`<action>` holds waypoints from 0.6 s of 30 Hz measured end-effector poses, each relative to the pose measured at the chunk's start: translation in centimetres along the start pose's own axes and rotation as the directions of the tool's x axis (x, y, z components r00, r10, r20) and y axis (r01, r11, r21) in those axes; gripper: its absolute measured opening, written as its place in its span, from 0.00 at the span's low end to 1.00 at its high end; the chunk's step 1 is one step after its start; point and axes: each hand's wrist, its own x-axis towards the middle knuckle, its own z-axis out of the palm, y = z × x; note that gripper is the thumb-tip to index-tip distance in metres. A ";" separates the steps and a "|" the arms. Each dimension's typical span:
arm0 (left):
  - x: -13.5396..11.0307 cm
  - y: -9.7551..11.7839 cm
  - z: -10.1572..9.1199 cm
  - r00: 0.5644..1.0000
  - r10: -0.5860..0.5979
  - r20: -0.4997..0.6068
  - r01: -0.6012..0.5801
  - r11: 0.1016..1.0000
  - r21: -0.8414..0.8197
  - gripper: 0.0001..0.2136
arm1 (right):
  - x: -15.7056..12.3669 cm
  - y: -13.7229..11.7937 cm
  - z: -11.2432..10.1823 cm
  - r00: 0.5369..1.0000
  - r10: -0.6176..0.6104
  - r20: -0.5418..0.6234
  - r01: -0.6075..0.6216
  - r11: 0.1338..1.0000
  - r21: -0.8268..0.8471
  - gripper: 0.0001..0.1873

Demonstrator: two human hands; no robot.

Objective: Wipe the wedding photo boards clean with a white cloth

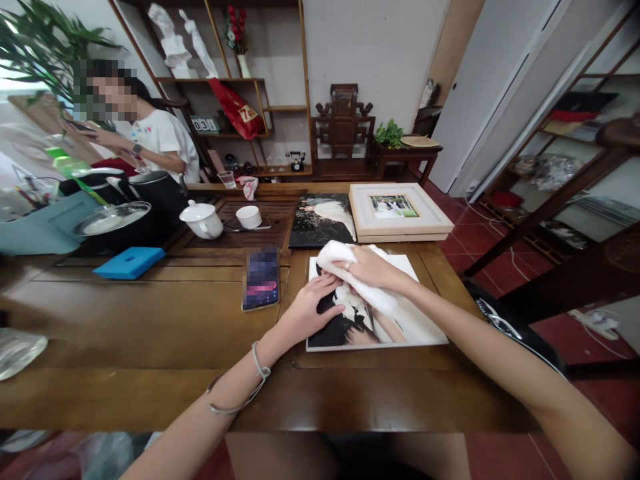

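A flat photo panel (325,337) with a picture of people in black and white clothing lies on the wooden table in front of me. My left hand (311,307) rests on its left side, thumb and fingers apart, with the fingertips close to the cloth. A bunched white cloth (385,299) is under my right hand (375,268), which grips it and presses it on the upper part of the panel. The cloth and both hands hide part of the picture.
Behind the panel lie a dark photo panel (320,223) and a framed photo (400,212). A phone (261,279), a blue block (131,263), a lidded white cup (201,220) and a small white cup (249,217) stand leftward. Another person (167,140) sits across the table.
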 end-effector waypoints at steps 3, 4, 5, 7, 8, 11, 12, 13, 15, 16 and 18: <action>0.1 0.4 -0.4 1.000 0.002 -0.003 -0.002 1.000 -0.014 0.16 | 2.7 -1.1 0.6 0.999 -0.025 0.045 0.027 0.999 -0.029 0.16; 0.1 0.4 -0.4 1.000 0.009 -0.005 -0.009 1.000 -0.022 0.15 | 3.2 -1.3 0.8 0.998 -0.034 0.053 0.036 0.999 -0.036 0.15; 0.1 0.4 -0.5 1.000 0.016 -0.008 -0.016 0.999 -0.029 0.15 | 3.3 -1.3 0.8 0.997 -0.042 0.060 0.045 0.998 -0.043 0.15; 0.1 0.3 -0.4 1.000 0.022 -0.014 -0.023 0.999 -0.038 0.16 | 2.7 -0.8 0.6 0.996 -0.052 0.071 0.056 0.997 -0.057 0.14; 0.1 0.2 -0.3 1.000 0.020 -0.015 -0.020 0.999 -0.039 0.17 | 2.0 -0.3 0.4 0.996 -0.055 0.072 0.060 0.996 -0.064 0.14; -0.1 -0.2 0.0 1.000 -0.006 -0.007 0.006 0.999 -0.044 0.21 | -1.2 2.5 -0.5 0.998 -0.049 0.030 0.052 0.994 -0.095 0.16; -0.2 -0.2 0.2 1.000 -0.017 -0.004 0.017 0.999 -0.048 0.22 | -2.4 3.6 -0.8 0.999 -0.032 -0.005 0.031 0.993 -0.112 0.17; -0.2 -0.3 0.3 1.000 -0.027 -0.001 0.027 0.998 -0.051 0.23 | -3.5 4.8 -1.0 0.999 0.002 -0.051 -0.008 0.992 -0.125 0.20; -0.4 -0.3 0.6 0.999 -0.045 -0.003 0.045 0.998 -0.052 0.23 | -5.7 6.8 -1.0 0.987 0.076 -0.141 -0.097 0.985 -0.143 0.25; -0.5 -0.3 0.7 0.999 -0.050 -0.005 0.050 0.997 -0.050 0.23 | -6.7 7.4 -0.8 0.981 0.090 -0.172 -0.117 0.981 -0.158 0.27; -0.6 -0.3 1.0 0.998 -0.054 -0.015 0.053 0.998 -0.044 0.24 | -8.7 7.4 0.0 0.981 0.046 -0.186 -0.087 0.972 -0.218 0.31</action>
